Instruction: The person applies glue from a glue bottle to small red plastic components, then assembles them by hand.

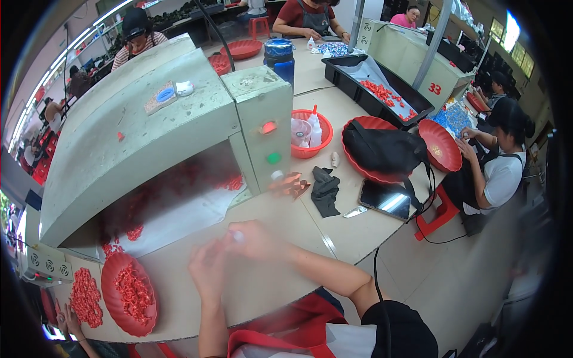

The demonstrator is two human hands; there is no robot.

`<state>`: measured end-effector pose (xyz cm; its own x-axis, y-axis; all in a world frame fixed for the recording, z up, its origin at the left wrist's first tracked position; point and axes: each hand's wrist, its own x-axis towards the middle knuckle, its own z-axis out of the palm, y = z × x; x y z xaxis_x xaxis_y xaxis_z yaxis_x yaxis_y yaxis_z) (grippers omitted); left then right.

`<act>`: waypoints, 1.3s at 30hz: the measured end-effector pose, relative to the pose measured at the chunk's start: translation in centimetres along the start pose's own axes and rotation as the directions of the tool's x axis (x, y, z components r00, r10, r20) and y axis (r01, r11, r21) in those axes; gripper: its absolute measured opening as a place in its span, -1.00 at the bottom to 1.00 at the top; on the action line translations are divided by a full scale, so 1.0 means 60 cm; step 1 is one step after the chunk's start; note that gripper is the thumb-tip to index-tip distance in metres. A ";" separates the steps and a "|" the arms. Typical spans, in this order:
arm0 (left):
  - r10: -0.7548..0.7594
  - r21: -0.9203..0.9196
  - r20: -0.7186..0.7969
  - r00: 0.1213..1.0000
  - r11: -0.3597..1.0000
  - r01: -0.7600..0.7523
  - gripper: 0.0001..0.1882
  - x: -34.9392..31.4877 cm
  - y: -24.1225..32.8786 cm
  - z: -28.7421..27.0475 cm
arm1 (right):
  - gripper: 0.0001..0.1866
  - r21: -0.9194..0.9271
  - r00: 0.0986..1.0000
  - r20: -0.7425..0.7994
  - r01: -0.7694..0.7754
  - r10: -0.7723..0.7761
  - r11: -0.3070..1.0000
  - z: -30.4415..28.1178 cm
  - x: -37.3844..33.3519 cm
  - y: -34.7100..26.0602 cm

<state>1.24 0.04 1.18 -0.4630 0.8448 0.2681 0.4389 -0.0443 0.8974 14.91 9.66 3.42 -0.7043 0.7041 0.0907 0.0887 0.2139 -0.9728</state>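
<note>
Over the table (265,286), the left hand (206,269) and right hand (258,240) meet, fingers curled, beside a small whitish piece (239,236); blur hides what either grips.

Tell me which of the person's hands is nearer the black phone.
Right. The right hand is left of the phone; the left hand is farther left, on the right hand's other side.

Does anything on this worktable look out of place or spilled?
Yes: a black bag lies in a red tray, odd since the similar lower-left tray holds small red pieces. More pieces lie heaped on the table beside it, possibly spilled.
</note>
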 end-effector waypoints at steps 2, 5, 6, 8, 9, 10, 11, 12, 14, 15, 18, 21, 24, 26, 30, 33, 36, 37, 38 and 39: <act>-0.003 -0.012 0.001 1.000 1.000 0.003 -0.77 -0.002 -0.003 -0.001 | -0.86 0.006 1.000 0.000 0.004 -0.004 1.000 0.002 0.000 0.004; -0.006 -0.013 0.007 1.000 1.000 0.006 -0.77 -0.001 -0.006 0.000 | -0.86 0.014 1.000 -0.001 0.012 -0.012 1.000 0.004 0.003 0.016; -0.011 0.000 0.004 1.000 1.000 0.011 -0.77 -0.003 -0.005 0.001 | -0.86 0.013 1.000 0.003 0.014 -0.014 1.000 0.005 0.002 0.017; -0.010 -0.009 0.003 1.000 1.000 0.010 -0.77 -0.002 -0.001 0.002 | -0.86 0.013 1.000 0.006 0.015 -0.016 1.000 0.004 0.002 0.018; -0.012 -0.014 0.002 1.000 1.000 0.012 -0.77 -0.002 0.001 0.001 | -0.85 0.007 1.000 0.007 0.015 -0.015 1.000 0.003 0.003 0.017; -0.015 -0.011 0.004 1.000 1.000 0.015 -0.77 -0.002 0.003 0.001 | -0.85 0.002 1.000 0.007 0.015 -0.015 1.000 0.003 0.003 0.015; -0.028 -0.027 0.005 1.000 0.999 0.028 -0.77 -0.002 0.005 0.001 | -0.85 0.007 1.000 0.007 0.012 -0.012 1.000 0.003 0.003 0.015; -0.040 -0.042 0.006 0.999 0.998 0.040 -0.77 -0.001 0.007 0.000 | -0.86 0.004 1.000 0.005 0.009 -0.009 1.000 0.003 0.003 0.014; -0.023 -0.020 0.011 1.000 1.000 0.023 -0.77 0.003 0.005 0.004 | -0.86 0.006 1.000 0.002 0.003 -0.003 1.000 0.001 0.002 0.010; -0.004 -0.001 0.012 1.000 1.000 0.004 -0.77 0.003 0.003 0.004 | -0.86 0.008 1.000 0.000 0.008 -0.008 1.000 -0.002 0.003 0.008; -0.007 0.005 0.012 1.000 1.000 0.007 -0.77 0.002 0.001 0.002 | -0.86 0.006 1.000 0.002 0.006 -0.006 1.000 0.000 0.002 0.009; -0.008 0.002 0.019 1.000 1.000 0.008 -0.77 0.002 -0.002 0.002 | -0.86 0.003 1.000 0.005 0.002 -0.002 1.000 -0.001 0.004 0.009; 0.013 0.010 0.010 1.000 1.000 -0.013 -0.77 -0.001 -0.006 -0.001 | -0.86 0.007 1.000 0.008 0.018 -0.018 1.000 0.003 0.004 0.015; 0.013 0.007 0.016 1.000 1.000 -0.013 -0.78 0.001 -0.004 0.003 | -0.86 0.006 0.999 0.006 0.031 -0.031 0.999 0.002 0.002 0.015; -0.004 -0.004 0.017 1.000 1.000 0.004 -0.78 0.000 -0.001 0.001 | -0.86 0.032 1.000 0.002 0.001 -0.001 0.999 0.004 0.004 0.016; 0.000 -0.019 0.010 1.000 1.000 0.000 -0.78 -0.001 -0.004 0.001 | -0.86 0.018 1.000 0.002 0.006 -0.006 1.000 0.002 0.003 0.014; -0.003 -0.002 0.019 1.000 1.000 0.003 -0.78 -0.001 -0.005 0.001 | -0.86 0.007 1.000 0.007 -0.008 0.008 1.000 0.002 0.002 0.013; -0.002 -0.003 0.019 1.000 1.000 0.002 -0.78 0.000 -0.005 0.001 | -0.87 0.005 1.000 0.011 -0.015 0.015 1.000 0.002 0.002 0.012; -0.003 -0.009 0.016 1.000 1.000 0.003 -0.78 0.000 -0.005 0.001 | -0.87 0.004 1.000 0.010 -0.015 0.015 1.000 0.002 0.002 0.012; -0.005 -0.014 0.012 1.000 1.000 0.005 -0.78 0.000 -0.004 0.001 | -0.87 0.013 1.000 0.007 -0.012 0.012 1.000 0.002 0.002 0.011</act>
<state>1.18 0.07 0.94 -0.4560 0.8512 0.2598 0.4261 -0.0475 0.9034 14.81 9.77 2.76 -0.7084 0.7015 0.0774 0.0880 0.1966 -0.9765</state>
